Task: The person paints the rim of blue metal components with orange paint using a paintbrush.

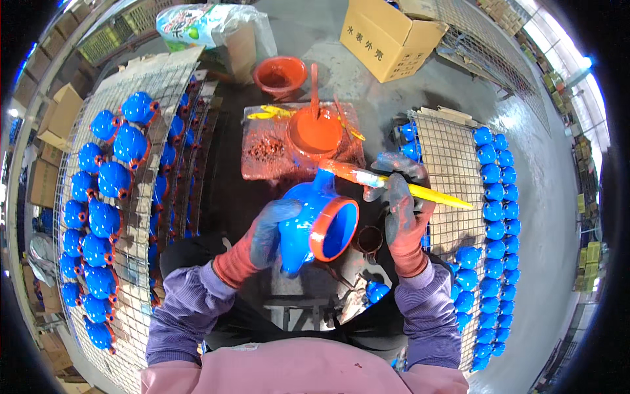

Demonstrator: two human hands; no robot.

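Observation:
My left hand (pixel 266 230), in a red and dark grey glove, grips a blue water meter housing (pixel 295 220) by its left side. Its wide round opening, rimmed in orange, is turned to the right and toward me. A short pipe end points up and away. In my gloved right hand (pixel 403 213) is a paintbrush (pixel 436 195) with a yellow handle, held in closed fingers. Its orange-coated bristles meet the tip of that upper pipe end. Beyond the housing stands a bowl of orange paint (pixel 315 139) with a stick leaning in it.
The paint bowl rests on a paint-stained board (pixel 259 167) with yellow-handled tools (pixel 270 112). Behind is a red basin (pixel 281 73). Wire racks of blue housings stand left (pixel 139 276) and right (pixel 453 171). A cardboard box (pixel 384 46) is at the back right. A small dark cup (pixel 369 240) sits below my hands.

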